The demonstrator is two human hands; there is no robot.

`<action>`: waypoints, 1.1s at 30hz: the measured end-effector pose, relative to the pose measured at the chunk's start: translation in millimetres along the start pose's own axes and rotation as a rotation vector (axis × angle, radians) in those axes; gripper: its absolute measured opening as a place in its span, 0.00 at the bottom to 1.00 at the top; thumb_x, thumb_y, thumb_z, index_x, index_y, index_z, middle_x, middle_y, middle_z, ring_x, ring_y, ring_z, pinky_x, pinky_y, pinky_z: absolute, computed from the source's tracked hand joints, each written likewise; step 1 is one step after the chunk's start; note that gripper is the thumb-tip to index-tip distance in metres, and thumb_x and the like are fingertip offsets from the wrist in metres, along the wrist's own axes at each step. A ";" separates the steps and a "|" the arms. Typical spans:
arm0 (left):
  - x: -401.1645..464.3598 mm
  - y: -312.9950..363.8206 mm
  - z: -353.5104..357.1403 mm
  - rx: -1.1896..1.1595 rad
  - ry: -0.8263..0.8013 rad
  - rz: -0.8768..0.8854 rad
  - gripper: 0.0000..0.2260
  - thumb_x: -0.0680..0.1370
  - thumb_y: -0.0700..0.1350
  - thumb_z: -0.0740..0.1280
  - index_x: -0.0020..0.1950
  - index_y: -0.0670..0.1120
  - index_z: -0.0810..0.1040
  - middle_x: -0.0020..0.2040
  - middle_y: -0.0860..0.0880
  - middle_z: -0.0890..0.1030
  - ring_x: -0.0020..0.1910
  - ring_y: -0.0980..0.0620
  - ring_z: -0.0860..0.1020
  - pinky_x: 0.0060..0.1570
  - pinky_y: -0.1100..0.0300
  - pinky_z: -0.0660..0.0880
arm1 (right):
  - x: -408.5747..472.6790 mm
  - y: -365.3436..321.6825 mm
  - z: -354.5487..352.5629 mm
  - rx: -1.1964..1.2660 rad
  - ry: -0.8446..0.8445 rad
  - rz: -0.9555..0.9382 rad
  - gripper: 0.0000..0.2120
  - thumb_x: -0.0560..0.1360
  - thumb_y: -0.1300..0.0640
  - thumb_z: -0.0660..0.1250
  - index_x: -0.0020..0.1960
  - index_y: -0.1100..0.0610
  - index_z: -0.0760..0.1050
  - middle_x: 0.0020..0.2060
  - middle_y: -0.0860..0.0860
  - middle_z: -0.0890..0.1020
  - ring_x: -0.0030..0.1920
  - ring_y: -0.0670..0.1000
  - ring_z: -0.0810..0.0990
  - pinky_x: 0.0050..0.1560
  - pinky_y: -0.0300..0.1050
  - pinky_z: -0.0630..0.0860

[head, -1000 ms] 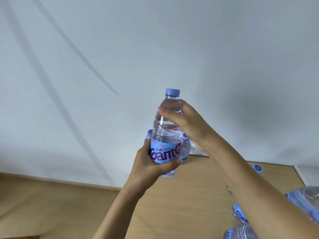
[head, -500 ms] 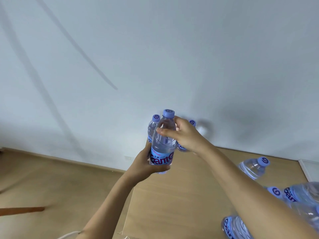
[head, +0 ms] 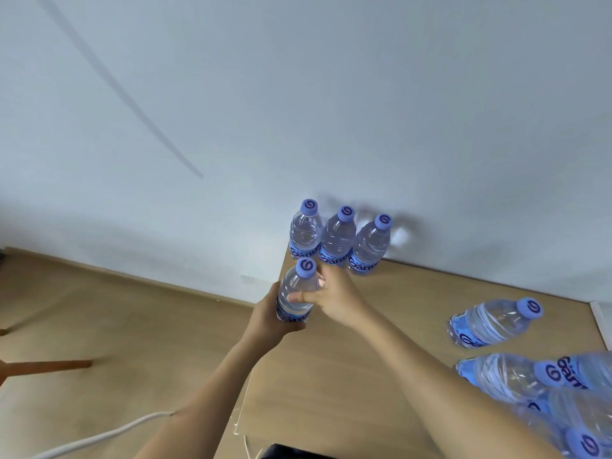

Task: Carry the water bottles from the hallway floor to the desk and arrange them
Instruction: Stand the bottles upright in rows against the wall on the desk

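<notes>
Both hands hold one clear water bottle (head: 295, 291) with a blue cap and blue label, upright at the desk's (head: 381, 342) far left corner. My left hand (head: 268, 318) grips its lower body around the label. My right hand (head: 334, 298) grips its upper body just below the cap. Right behind it, three upright bottles (head: 337, 241) stand in a row against the wall. A bottle (head: 490, 323) lies on its side at the right, and several more bottles (head: 543, 389) lie piled at the lower right.
The white wall (head: 298, 94) runs along the desk's back edge. The desk's left edge drops to a wooden floor (head: 116, 326). A white cable (head: 99, 437) lies on the floor, a brown wooden leg (head: 43, 366) at far left. A white object's edge (head: 602, 323) shows at far right.
The held bottle has come down from chest height to the desk corner, in front of the row. My view has tilted down, bringing more of the desk and lying bottles into sight.
</notes>
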State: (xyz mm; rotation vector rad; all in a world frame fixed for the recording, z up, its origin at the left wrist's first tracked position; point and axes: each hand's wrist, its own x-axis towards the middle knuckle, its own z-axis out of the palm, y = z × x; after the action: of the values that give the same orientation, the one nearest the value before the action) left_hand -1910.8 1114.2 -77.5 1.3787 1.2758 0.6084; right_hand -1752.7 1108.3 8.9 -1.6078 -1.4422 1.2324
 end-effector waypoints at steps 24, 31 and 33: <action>79.3 -13.3 15.3 0.217 0.105 0.059 0.33 0.66 0.38 0.78 0.68 0.41 0.69 0.61 0.43 0.73 0.58 0.45 0.67 0.50 0.62 0.61 | 54.5 13.0 3.6 -0.272 0.188 -0.020 0.30 0.68 0.52 0.79 0.67 0.52 0.74 0.56 0.46 0.66 0.64 0.47 0.67 0.61 0.33 0.63; 91.8 -9.8 13.0 0.264 0.073 0.081 0.34 0.65 0.38 0.79 0.69 0.42 0.69 0.60 0.43 0.73 0.58 0.46 0.68 0.48 0.64 0.60 | 62.2 11.9 0.4 -0.237 0.199 -0.018 0.29 0.68 0.55 0.79 0.67 0.54 0.73 0.56 0.46 0.67 0.63 0.49 0.70 0.62 0.36 0.66; 91.0 -9.3 12.5 0.258 0.075 0.080 0.34 0.65 0.38 0.79 0.68 0.42 0.69 0.60 0.43 0.73 0.59 0.46 0.68 0.49 0.63 0.61 | 61.4 12.2 0.7 -0.233 0.200 -0.023 0.29 0.69 0.55 0.79 0.67 0.53 0.73 0.56 0.46 0.67 0.63 0.48 0.71 0.62 0.36 0.66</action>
State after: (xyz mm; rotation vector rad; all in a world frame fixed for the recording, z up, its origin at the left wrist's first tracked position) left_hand -1876.8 1190.9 -116.0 1.6382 1.4009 0.5688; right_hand -1751.5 1165.8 -16.1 -1.8064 -1.5129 0.8870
